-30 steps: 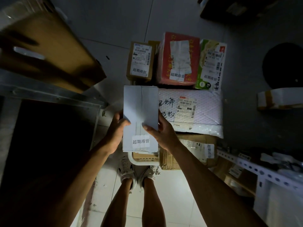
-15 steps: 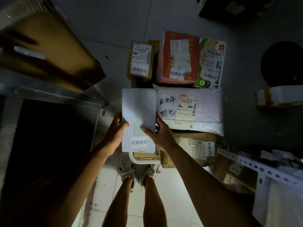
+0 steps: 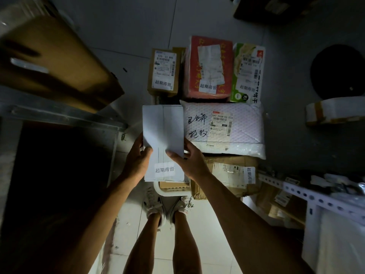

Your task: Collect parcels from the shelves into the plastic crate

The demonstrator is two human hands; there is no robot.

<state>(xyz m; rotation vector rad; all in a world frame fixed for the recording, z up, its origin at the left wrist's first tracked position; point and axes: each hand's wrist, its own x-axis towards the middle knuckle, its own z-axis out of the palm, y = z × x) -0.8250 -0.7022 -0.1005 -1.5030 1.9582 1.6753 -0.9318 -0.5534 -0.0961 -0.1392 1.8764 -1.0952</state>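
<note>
— What are the hands doing?

— Both hold a flat white box (image 3: 163,135) by its near half. The left hand (image 3: 136,162) grips the left edge, thumb curled onto the top face; the right hand (image 3: 188,162) grips the right edge, thumb lying across the top, the other fingers under the box and out of sight.

— Where is the box?

— Level, above the near left corner of the white crate (image 3: 167,191), whose rim shows just below it. A white sticker with printed characters sits at its near end.

— What lies around it?

— Just right of it, a white padded mailer (image 3: 233,131) with handwriting and a label. Nearer, a crumpled brown parcel (image 3: 227,175). Farther off, in a row, a small brown carton (image 3: 164,72), a red box (image 3: 209,68) and a green packet (image 3: 246,74).

— Anything else?

— A large brown carton (image 3: 55,62) on a metal shelf (image 3: 59,115) to the left, and a white perforated rack (image 3: 308,196) to the right. The person's shoes (image 3: 167,206) stand on pale tiles.
</note>
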